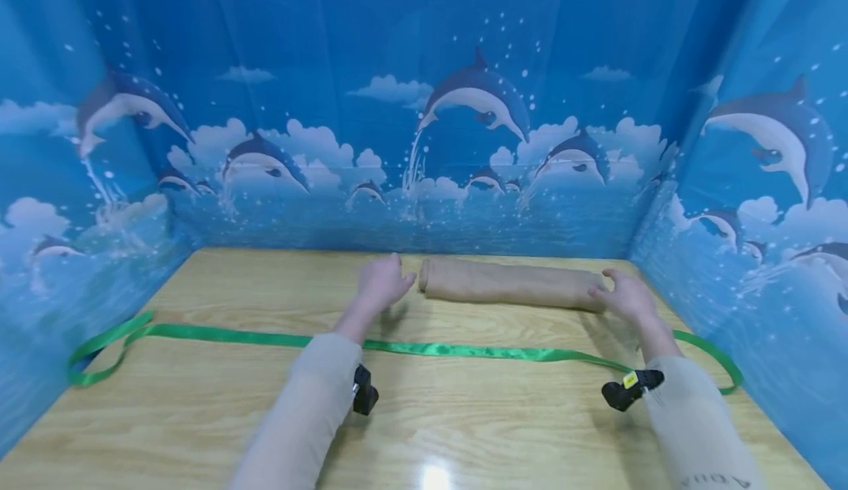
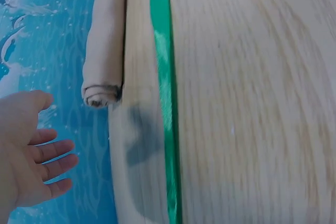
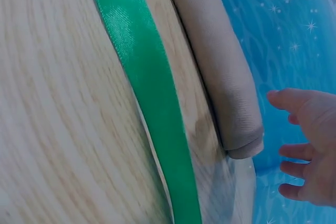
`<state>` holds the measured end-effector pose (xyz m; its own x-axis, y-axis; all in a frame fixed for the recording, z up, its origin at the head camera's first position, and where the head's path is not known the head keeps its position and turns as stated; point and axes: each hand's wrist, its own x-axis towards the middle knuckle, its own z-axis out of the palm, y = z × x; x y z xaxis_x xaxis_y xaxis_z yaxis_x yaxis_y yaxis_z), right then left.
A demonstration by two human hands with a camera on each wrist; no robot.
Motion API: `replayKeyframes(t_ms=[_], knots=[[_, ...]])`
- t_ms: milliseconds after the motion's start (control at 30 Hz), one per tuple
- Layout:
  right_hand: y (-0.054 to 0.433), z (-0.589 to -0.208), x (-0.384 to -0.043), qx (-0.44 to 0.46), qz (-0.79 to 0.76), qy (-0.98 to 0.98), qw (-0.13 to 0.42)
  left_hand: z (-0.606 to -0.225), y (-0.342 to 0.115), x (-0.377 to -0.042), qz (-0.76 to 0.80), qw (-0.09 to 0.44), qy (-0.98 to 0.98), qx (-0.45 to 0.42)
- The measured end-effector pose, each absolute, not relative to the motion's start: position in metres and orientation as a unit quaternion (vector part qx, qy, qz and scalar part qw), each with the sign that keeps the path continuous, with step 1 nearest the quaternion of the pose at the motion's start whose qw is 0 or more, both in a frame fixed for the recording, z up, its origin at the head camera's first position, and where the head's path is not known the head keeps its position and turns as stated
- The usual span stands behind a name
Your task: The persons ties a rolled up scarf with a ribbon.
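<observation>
A beige rolled cloth [image 1: 510, 282] lies sideways at the back of the table. Just off its left end is my left hand [image 1: 382, 282], which holds nothing; in the left wrist view that hand [image 2: 31, 153] shows its fingers spread apart. My right hand [image 1: 626, 297] hovers by the roll's right end, thumb and fingers apart. The right wrist view shows a gap between this hand [image 3: 310, 148] and the cloth roll [image 3: 226, 72]. A long green satin ribbon [image 1: 450, 349] stretches across the table in front of the roll, passing under both forearms.
The ribbon loops back at the left side of the wood-grain table [image 1: 464, 416] and curves up at the right. Blue curtains [image 1: 397, 19] printed with dolphins stand along the back and both sides. Each forearm carries a small black wrist camera [image 1: 364, 390].
</observation>
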<state>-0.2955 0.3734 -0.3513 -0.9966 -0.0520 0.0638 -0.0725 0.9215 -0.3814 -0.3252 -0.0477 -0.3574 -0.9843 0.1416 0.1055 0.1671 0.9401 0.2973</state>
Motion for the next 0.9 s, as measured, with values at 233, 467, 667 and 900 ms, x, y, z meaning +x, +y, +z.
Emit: replayKeyframes(t_ms=[233,467,667,900], knots=[[0.375,-0.358,-0.300,0.035,0.183,-0.982,0.018,-0.363,-0.033,-0.328,-0.157,0.038,-0.983,-0.087],[0.373,-0.360,-0.305,0.025,0.207,-0.978,-0.022,-0.365,-0.020,-0.330,-0.177,-0.003,-0.980,-0.088],[0.373,-0.363,-0.307,0.004,0.199,-0.979,-0.042,-0.369,-0.012,-0.329,-0.215,-0.027,-0.971,-0.096],[0.370,-0.365,-0.310,0.024,0.190,-0.981,-0.045,-0.373,-0.004,-0.335,-0.223,-0.022,-0.969,-0.103]])
